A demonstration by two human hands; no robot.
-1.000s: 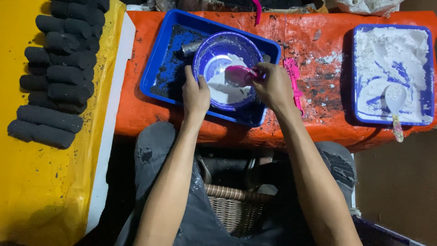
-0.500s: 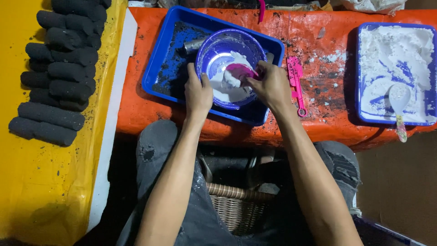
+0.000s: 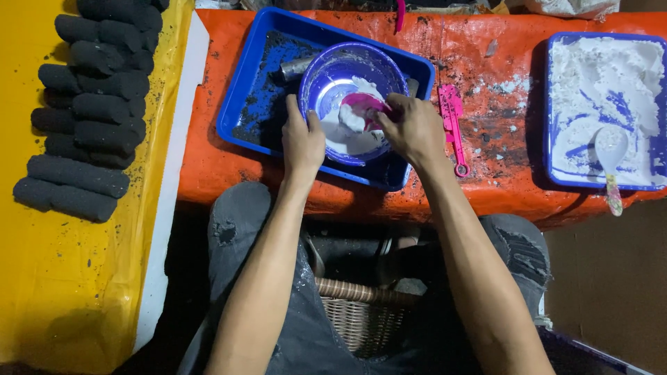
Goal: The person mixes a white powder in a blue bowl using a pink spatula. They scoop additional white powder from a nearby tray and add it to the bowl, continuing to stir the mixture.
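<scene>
Starting at the far left, dark cylindrical rolls are seen laid in rows on a yellow sheet, apart from the work so that they stay undisturbed. Next to it, an orange-covered table carries a blue tray dusted with black crumbs; a small metal tube lies in it, and a purple bowl stands inside, so spilled matter is caught by the tray. The near rim of the bowl is gripped by the left hand, thumb and fingers closed on the rim, probably to keep it from turning. White paste lies in the bowl. A pink spoon is held closed in the right hand, its scoop dipped into the paste. Just beside the tray a pink tool lies flat. Further right, a second blue tray is filled with white powder, and a pale spoon rests on it, handle over the edge, within easy reach.
</scene>
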